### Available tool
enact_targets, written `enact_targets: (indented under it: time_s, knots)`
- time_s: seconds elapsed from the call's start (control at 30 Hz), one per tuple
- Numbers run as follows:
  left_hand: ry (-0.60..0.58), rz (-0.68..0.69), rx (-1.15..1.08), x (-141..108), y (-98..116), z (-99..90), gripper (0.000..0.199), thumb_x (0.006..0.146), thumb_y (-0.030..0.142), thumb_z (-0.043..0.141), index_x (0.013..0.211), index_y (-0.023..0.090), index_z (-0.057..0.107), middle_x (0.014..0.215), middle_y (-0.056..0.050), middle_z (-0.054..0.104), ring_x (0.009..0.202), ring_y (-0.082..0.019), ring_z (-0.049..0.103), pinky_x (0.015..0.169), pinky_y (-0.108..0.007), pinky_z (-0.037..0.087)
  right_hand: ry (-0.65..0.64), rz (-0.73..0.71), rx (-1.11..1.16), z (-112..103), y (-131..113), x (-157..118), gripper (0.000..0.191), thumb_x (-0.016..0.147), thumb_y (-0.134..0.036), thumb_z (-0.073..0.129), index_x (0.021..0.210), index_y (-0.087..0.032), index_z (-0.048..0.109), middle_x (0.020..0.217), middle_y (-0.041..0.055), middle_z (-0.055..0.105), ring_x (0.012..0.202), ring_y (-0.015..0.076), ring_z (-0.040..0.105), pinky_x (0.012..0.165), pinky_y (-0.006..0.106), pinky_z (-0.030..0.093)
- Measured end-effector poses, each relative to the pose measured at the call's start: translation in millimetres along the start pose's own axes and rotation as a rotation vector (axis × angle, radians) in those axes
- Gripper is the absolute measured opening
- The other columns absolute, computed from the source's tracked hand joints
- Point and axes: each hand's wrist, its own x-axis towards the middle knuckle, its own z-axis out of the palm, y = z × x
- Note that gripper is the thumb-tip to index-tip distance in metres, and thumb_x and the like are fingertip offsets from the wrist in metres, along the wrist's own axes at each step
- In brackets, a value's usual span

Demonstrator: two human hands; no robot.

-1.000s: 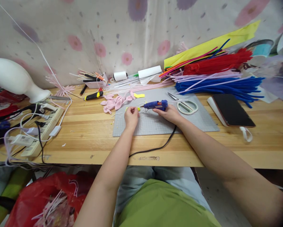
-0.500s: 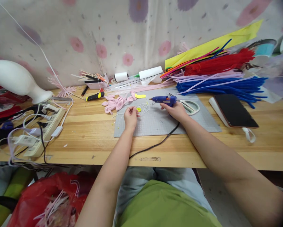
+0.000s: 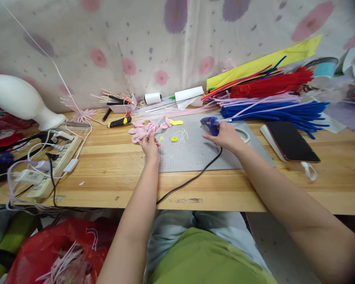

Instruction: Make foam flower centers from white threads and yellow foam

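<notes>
My right hand point(image 3: 227, 136) is wrapped round a blue hot glue gun point(image 3: 211, 124), whose nozzle is turned away from me. Its black cord point(image 3: 192, 180) trails to the table's front edge. My left hand point(image 3: 150, 148) is closed at the near side of a heap of pink petal-like pieces point(image 3: 143, 129); what its fingertips pinch, if anything, is hidden. Just right of those fingers lies a pale yellow scrap point(image 3: 161, 139). On the grey cutting mat point(image 3: 195, 157) between my hands are a round yellow piece point(image 3: 174, 139), a cluster of thin white strands point(image 3: 182, 136) and a yellow strip point(image 3: 176, 122).
Scissors point(image 3: 245, 135) lie partly behind my right hand. Farther right is a dark phone point(image 3: 292, 140). Blue pipe cleaners point(image 3: 275, 112) and red ones point(image 3: 272, 85) are piled at the back. A utility knife point(image 3: 119, 122) and a power strip point(image 3: 57, 169) sit on the left.
My left hand has moved left, away from the round yellow piece, to the pink pieces. The glue gun has swung round in my right hand, its nozzle no longer pointing left.
</notes>
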Motion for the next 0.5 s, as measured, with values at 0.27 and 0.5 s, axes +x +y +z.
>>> enact_targets:
  time_s: [0.27,0.5]
  knots:
    - [0.025,0.102,0.071,6.7,-13.7,1.2,0.022,0.077,0.039,0.055,0.075,0.017,0.050,0.055,0.006,0.039,0.052,-0.006,0.041,0.052,-0.019,0.034,-0.416,-0.270,-0.076,-26.3,-47.8,-7.4,0.024,0.074,-0.044,0.060,0.066,-0.021,0.059,0.065,0.0050,0.062,0.061,0.0165,0.054,0.055,0.028,0.036]
    - [0.055,0.128,0.069,12.7,-11.8,-5.3,0.026,0.079,0.044,0.050,0.078,0.017,0.049,0.054,0.007,0.038,0.048,-0.005,0.038,0.049,-0.018,0.030,-0.378,-0.249,0.240,43.7,-141.4,18.8,0.015,0.078,-0.024,0.053,0.084,-0.019,0.065,0.092,0.0055,0.067,0.081,0.0171,0.059,0.067,0.026,0.039]
